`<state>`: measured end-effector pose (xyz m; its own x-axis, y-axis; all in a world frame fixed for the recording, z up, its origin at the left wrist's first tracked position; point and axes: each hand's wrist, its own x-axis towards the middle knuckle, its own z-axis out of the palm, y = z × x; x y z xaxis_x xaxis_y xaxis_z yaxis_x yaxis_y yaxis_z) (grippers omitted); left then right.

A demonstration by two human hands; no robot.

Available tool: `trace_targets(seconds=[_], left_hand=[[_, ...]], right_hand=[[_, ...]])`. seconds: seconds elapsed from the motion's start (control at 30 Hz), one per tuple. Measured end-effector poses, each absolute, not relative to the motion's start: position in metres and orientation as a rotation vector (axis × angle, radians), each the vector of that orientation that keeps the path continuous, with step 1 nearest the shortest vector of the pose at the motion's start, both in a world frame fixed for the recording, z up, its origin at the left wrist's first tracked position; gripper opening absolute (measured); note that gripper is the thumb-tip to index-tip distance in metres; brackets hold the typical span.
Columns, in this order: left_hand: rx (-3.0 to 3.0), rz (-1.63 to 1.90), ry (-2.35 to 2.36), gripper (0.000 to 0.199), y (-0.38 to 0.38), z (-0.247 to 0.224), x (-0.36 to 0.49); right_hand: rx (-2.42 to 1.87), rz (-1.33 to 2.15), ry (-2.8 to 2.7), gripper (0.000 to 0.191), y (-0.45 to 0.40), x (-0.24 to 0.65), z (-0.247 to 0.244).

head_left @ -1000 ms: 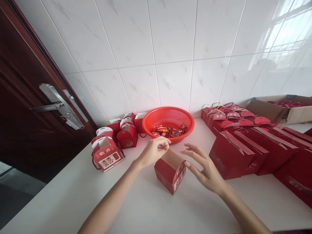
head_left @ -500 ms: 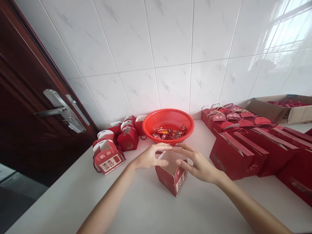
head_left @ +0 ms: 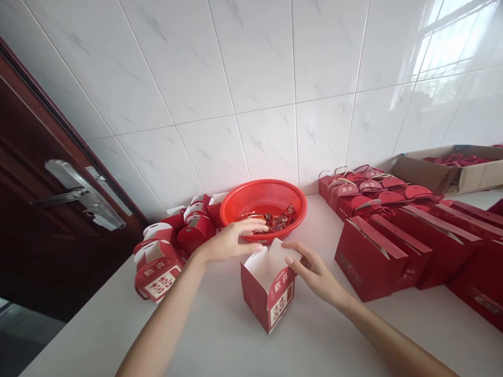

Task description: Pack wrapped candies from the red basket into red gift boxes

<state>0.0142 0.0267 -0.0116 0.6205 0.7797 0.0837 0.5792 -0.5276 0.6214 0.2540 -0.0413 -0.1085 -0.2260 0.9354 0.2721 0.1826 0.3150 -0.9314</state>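
A red gift box (head_left: pixel 257 296) with white inner walls stands upright on the table, its top open and its flaps raised. My right hand (head_left: pixel 314 269) is at the box's right upper edge, thumb and forefinger apart against a white flap; I cannot see a firm grip. My left hand (head_left: pixel 228 241) hovers over the box's far left corner, fingers stretched out and holding nothing. Just behind, a red plastic basket (head_left: pixel 263 188) holds wrapped sweets (head_left: pixel 281 219); my left fingertips overlap its near rim in view.
Several red boxes (head_left: pixel 159 275) stand at the left beside a dark door (head_left: pixel 47 225). On the right are upright red boxes (head_left: pixel 369 262), a group of boxes with cord handles (head_left: pixel 346 196) and a cardboard carton (head_left: pixel 477 177). A tiled wall (head_left: pixel 263 131) closes the back.
My left hand has lifted away from the box's rim towards the basket. The box's white flaps now show spread wider, with my right hand still at its right side. The view has shifted slightly.
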Motion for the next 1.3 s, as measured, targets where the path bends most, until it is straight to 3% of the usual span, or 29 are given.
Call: trace_targets(seconds=[0.1,0.23,0.33,0.5,0.67,0.87,0.97,1.3], left_hand=[[2.326,0.545,1.159,0.038,0.064,-0.005,0.025],[2.375,0.049,1.335,0.035,0.111,-0.010,0.043],[2.389,-0.299,1.354,0.045,0.133,-0.025,0.058],[2.456,-0.434,1.385,0.067,0.155,-0.047,0.076],[2.494,-0.443,1.451,0.072,0.172,-0.058,0.083],[2.492,-0.431,1.490,0.026,0.170,-0.062,0.085],[2.509,-0.390,1.499,0.013,0.164,-0.062,0.084],[2.498,0.038,1.562,0.034,0.175,-0.058,0.068]], right_hand=[[-0.944,0.994,-1.581,0.045,-0.042,0.254,-0.110],[-0.983,0.941,-1.566,0.043,-0.048,0.255,-0.110],[-1.021,0.883,-1.576,0.041,-0.052,0.256,-0.111],[-1.034,0.764,-1.652,0.037,-0.054,0.256,-0.110],[-0.969,0.581,-1.777,0.028,-0.055,0.254,-0.113],[-0.942,0.509,-1.808,0.026,-0.054,0.254,-0.115],[-0.944,0.521,-1.814,0.025,-0.054,0.255,-0.114],[-0.953,0.528,-1.796,0.023,-0.049,0.255,-0.118]])
